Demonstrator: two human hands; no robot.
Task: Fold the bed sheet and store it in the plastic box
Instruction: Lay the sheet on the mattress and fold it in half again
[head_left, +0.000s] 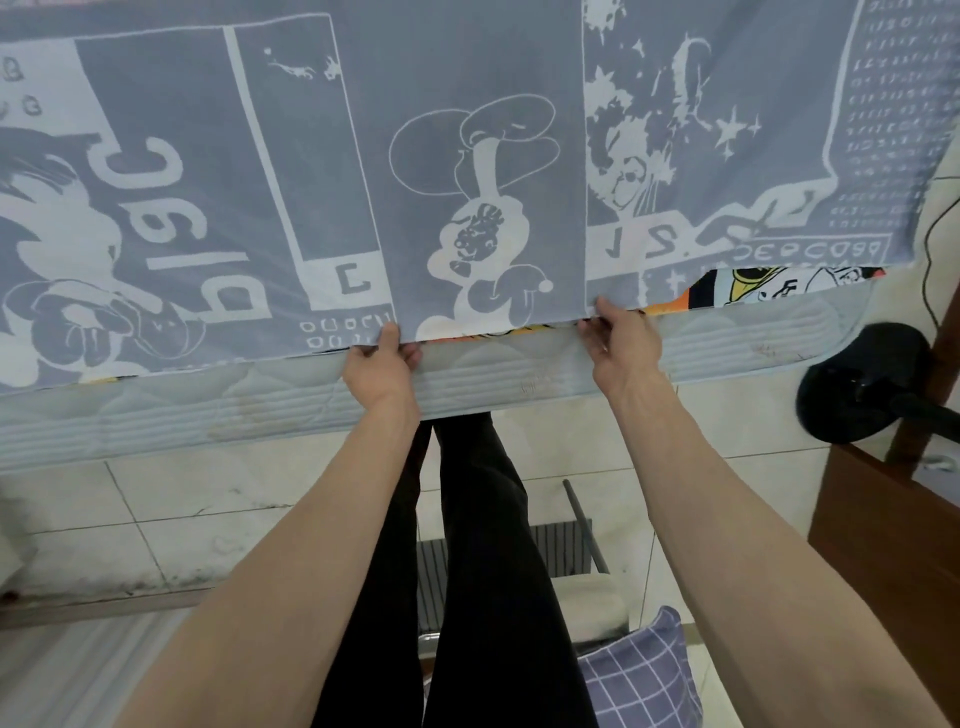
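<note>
A grey-blue bed sheet (467, 78) with white cartoon prints lies spread across the mattress (260, 410), reverse side up. A colourful orange layer of the sheet peeks out under its near edge on the right. My left hand (382, 364) pinches the sheet's near edge at the mattress side. My right hand (621, 343) grips the same edge about a forearm's length to the right. No plastic box is in view.
Black-trousered legs stand on pale floor tiles (156, 499) against the mattress. A black round lamp base (862, 389) and a brown wooden table (883, 545) are at the right. A checked blue pillow (639, 675) and a slatted grey item (550, 545) lie behind the legs.
</note>
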